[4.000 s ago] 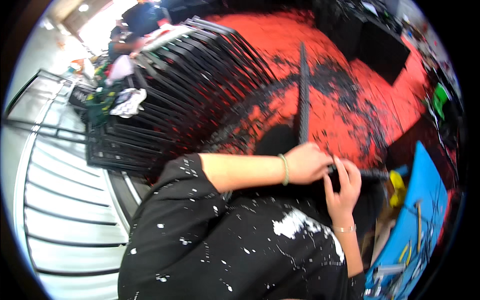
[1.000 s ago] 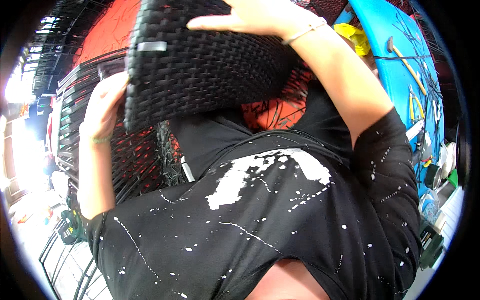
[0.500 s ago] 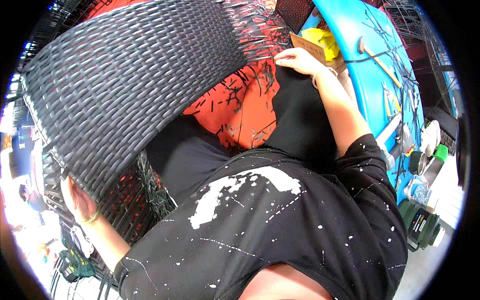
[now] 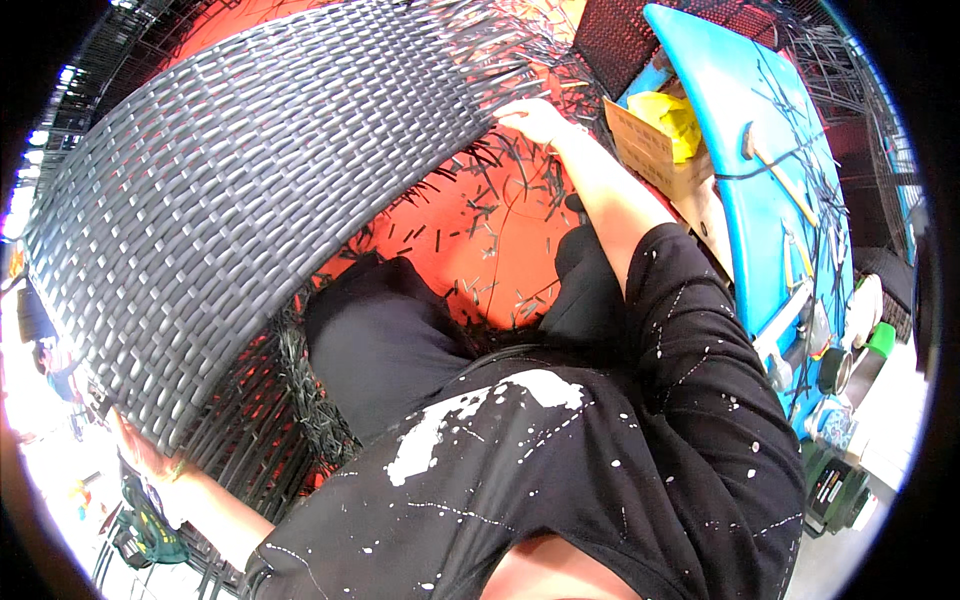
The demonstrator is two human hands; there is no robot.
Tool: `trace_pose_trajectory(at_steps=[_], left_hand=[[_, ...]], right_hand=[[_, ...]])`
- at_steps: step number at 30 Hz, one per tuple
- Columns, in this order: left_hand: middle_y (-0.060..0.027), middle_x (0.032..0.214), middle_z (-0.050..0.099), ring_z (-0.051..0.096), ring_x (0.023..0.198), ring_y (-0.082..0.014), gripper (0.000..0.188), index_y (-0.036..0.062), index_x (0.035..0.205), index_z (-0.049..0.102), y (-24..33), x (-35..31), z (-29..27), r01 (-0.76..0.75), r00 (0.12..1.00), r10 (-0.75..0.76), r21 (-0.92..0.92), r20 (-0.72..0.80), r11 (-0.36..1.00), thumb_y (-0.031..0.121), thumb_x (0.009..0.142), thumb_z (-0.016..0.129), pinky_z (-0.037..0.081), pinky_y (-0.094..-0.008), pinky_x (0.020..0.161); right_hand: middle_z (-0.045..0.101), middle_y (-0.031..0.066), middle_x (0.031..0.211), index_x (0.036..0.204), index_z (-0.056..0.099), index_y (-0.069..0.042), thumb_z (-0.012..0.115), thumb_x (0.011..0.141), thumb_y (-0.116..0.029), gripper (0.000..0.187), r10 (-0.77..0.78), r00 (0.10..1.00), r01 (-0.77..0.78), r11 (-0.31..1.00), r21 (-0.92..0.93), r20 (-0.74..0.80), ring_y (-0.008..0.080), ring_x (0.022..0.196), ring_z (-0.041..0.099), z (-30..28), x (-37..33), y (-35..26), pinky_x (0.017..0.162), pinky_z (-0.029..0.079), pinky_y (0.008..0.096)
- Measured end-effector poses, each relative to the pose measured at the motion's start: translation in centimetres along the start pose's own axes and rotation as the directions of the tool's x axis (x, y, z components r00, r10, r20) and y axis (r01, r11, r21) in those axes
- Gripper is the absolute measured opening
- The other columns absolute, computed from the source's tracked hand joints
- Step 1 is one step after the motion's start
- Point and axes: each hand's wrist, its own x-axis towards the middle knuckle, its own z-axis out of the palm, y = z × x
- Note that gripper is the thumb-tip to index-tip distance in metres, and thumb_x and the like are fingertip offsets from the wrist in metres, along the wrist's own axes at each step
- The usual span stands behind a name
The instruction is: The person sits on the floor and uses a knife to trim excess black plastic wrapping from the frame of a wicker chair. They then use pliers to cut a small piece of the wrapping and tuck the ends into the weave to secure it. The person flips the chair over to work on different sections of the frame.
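A large dark grey woven rattan panel (image 4: 260, 170) slants across the left half of the view. Long loose strands (image 4: 490, 50) fringe its far right end. My left hand (image 4: 150, 455) is closed on the near left corner of the panel, with its fingers partly hidden by the edge. At the far right corner, beside the loose strands, my right hand (image 4: 535, 120) has its fingers closed at the panel's edge.
Black strip offcuts litter the red floor (image 4: 500, 230). To the right, a blue table (image 4: 710, 90) carries a hammer (image 4: 785, 180), pliers (image 4: 795, 255) and loose strips. An open cardboard box (image 4: 645, 145) with a yellow bag (image 4: 670, 120) sits beside it. A strand bundle (image 4: 310, 390) hangs by my left leg.
My right hand has moved left, from above my knee to the panel's corner. The panel's near left corner and my left hand have shifted lower in view. My right leg has drawn back.
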Motion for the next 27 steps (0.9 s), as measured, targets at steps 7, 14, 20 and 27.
trace_pose_trajectory(at_steps=[7,14,20,27], left_hand=[[-0.0188,0.149,0.053,0.056,0.132,-0.0369,0.065,0.0018,0.152,0.043,4.9,-4.5,-1.8,0.005,0.992,0.0,0.035,-0.124,0.999,0.04,0.101,0.055,0.044,-0.0561,0.111],[-0.0188,0.162,0.038,0.043,0.145,-0.0357,0.074,0.0019,0.158,0.034,5.7,-3.4,-3.4,-0.09,0.974,0.114,0.129,-0.195,0.988,0.047,0.102,0.048,0.035,-0.053,0.119],[-0.0231,0.162,0.035,0.038,0.147,-0.0406,0.07,0.0024,0.159,0.034,5.9,-7.6,3.9,-0.024,0.954,0.03,0.023,-0.297,0.999,0.042,0.103,0.047,0.033,-0.0589,0.12],[-0.0164,0.139,0.064,0.06,0.127,-0.0278,0.049,0.0025,0.134,0.066,4.1,-4.1,-7.9,-0.186,0.859,0.414,0.57,-0.302,0.801,0.037,0.1,0.061,0.041,-0.0466,0.113]], right_hand=[[0.076,0.0078,0.089,0.113,0.075,0.0,0.073,0.091,-0.013,0.025,0.322,0.931,-0.175,0.805,0.566,-0.171,0.0153,0.077,0.071,2.5,0.4,-5.4,0.07,0.058,0.0309],[0.073,0.0062,0.096,0.12,0.067,-0.005,0.069,0.096,-0.015,0.026,0.384,0.916,-0.148,0.597,0.789,-0.119,0.0198,0.082,0.073,1.8,1.2,-6.4,0.067,0.056,0.0346],[0.075,0.0084,0.106,0.119,0.067,-0.008,0.062,0.099,-0.017,0.022,0.313,0.949,-0.186,0.631,0.753,-0.028,0.0197,0.086,0.074,1.6,1.8,-3.7,0.069,0.058,0.0296],[0.054,0.0223,0.145,0.143,0.047,0.0,0.035,0.104,-0.013,0.042,0.012,0.985,-0.144,0.606,0.783,0.172,0.0419,0.134,0.055,0.4,2.9,2.7,0.11,0.05,0.0457]])
